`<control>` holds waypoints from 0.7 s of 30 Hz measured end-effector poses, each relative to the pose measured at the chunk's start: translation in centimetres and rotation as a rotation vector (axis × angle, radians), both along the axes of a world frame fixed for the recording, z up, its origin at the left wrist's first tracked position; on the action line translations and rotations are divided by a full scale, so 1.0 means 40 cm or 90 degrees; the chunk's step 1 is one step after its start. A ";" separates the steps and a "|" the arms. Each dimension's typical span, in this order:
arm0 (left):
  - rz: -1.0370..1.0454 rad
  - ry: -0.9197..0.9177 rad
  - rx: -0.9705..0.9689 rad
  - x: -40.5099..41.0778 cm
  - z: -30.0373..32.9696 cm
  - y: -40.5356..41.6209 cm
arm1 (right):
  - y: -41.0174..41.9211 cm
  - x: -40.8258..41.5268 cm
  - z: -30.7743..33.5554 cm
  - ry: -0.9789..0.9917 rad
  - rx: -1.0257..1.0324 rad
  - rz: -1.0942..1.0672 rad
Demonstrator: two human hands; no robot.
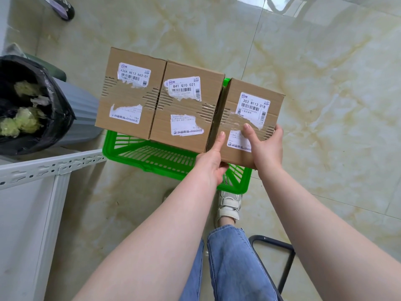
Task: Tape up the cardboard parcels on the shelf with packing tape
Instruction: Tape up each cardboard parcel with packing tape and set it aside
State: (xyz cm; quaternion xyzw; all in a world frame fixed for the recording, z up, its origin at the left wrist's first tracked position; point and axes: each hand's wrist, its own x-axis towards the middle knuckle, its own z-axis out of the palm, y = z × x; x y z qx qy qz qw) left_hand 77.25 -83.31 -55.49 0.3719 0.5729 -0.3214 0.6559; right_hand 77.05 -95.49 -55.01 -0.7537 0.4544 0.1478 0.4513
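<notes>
At the bottom of the frame are blue jeans (230, 263), a pale shoe (229, 206) and, lower right, a dark metal frame (282, 255) on the marble-patterned floor (325, 83). Both bare forearms rise from the lower edge toward the middle of the frame.

The left hand (211, 161) lies along the near left corner of the rightmost cardboard parcel (249, 118): the forefinger runs straight up the corner edge, and the thumb curls under the box's near bottom edge. The right hand (263, 146) grips the same parcel from its near right side, the thumb pressed on the top face over the strip of clear tape and torn label, the fingers wrapped round the right edge. So this parcel is held between the two hands, above the right end of a green plastic basket (152, 155) that sits on the floor.

Two more parcels stand in a row to its left, the middle parcel (186, 105) touching it and the left parcel (130, 92) touching the middle one. All three carry white labels and torn patches exposing corrugation.

At the left edge is a white metal shelf (43, 168). Beyond it, a grey bin (76, 114) with a black liner holds greenish waste. In the upper left corner is a dark shoe (63, 7).
</notes>
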 end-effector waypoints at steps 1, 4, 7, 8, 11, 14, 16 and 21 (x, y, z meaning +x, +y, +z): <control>-0.007 0.004 0.001 -0.003 -0.003 0.000 | -0.001 -0.001 0.001 0.002 -0.003 0.001; -0.009 0.011 0.011 -0.008 -0.004 0.001 | -0.002 -0.004 0.002 0.007 -0.008 0.006; -0.012 0.011 0.017 -0.008 0.000 0.000 | 0.001 -0.004 0.003 0.013 -0.013 0.011; -0.012 0.009 0.018 -0.008 0.005 -0.001 | 0.002 -0.005 0.003 0.014 -0.014 0.010; -0.015 0.014 0.026 -0.005 0.017 -0.004 | 0.005 -0.006 0.006 0.020 -0.018 0.009; -0.029 0.023 0.034 -0.013 0.001 -0.008 | 0.004 -0.009 0.011 0.031 -0.024 0.015; -0.039 0.029 0.030 -0.015 0.004 -0.007 | 0.003 -0.011 0.016 0.042 -0.029 0.022; -0.086 0.040 0.059 -0.015 0.023 -0.005 | 0.001 -0.012 0.030 0.074 -0.049 0.029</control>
